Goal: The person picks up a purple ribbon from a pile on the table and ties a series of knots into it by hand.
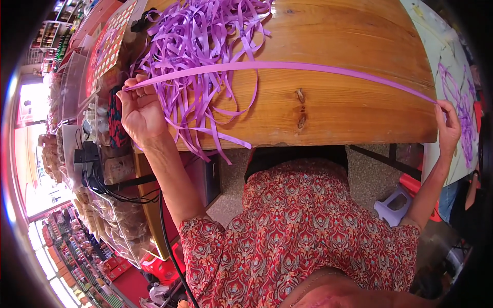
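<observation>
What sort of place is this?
Probably a small shop that doubles as a workroom: stocked shelves and bagged goods on the left suggest selling, while the purple ribbons heaped on the wooden table suggest handiwork.

Had a ribbon strip [287, 65] strung above the table [354, 118] from left hand [144, 115] to right hand [448, 126]. Had a ribbon heap [185, 46] on the table's left part, a ribbon bundle [466, 136] on the side table [452, 169] farther right.
</observation>
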Demonstrator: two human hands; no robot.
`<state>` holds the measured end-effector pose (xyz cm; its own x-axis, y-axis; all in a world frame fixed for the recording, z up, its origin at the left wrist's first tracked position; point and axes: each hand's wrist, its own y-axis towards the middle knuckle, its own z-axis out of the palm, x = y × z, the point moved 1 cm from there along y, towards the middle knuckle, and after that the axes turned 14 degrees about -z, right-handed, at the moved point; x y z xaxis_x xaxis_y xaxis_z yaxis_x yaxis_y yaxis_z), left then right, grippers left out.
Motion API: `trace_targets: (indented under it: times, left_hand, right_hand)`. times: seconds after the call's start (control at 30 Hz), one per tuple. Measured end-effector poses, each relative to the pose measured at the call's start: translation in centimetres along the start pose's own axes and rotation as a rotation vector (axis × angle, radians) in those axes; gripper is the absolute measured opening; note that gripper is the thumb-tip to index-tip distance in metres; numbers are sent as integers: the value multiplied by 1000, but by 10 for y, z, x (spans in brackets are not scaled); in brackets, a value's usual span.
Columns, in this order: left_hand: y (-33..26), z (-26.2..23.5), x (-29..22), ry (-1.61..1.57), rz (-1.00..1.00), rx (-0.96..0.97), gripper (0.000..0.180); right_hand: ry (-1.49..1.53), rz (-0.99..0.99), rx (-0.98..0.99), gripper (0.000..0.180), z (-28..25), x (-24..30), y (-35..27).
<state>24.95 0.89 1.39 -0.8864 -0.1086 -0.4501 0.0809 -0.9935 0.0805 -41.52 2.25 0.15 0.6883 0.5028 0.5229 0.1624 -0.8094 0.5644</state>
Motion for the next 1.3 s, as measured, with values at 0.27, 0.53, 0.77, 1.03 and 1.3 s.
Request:
trace_targets:
  times: [0.27,0.53,0.77,1.03,1.3]
  left_hand:
    - [2,2,-4,-61,32,-71,24]
    - [3,26,10,284,60,-127,33]
    - [6,83,97,818,-23,-242,16]
    - [17,146,213,479,-536,172,10]
    - [-8,177,262,505,-626,291,20]
  right_hand:
    - [3,23,1,14,0,2,-1]
    - [132,110,-47,16,29,32,27]
    - [315,0,-96,17,36,52,26]
    - [392,-252,-101,27,63,117,51]
    - [451,-414,-61,25,73,141,61]
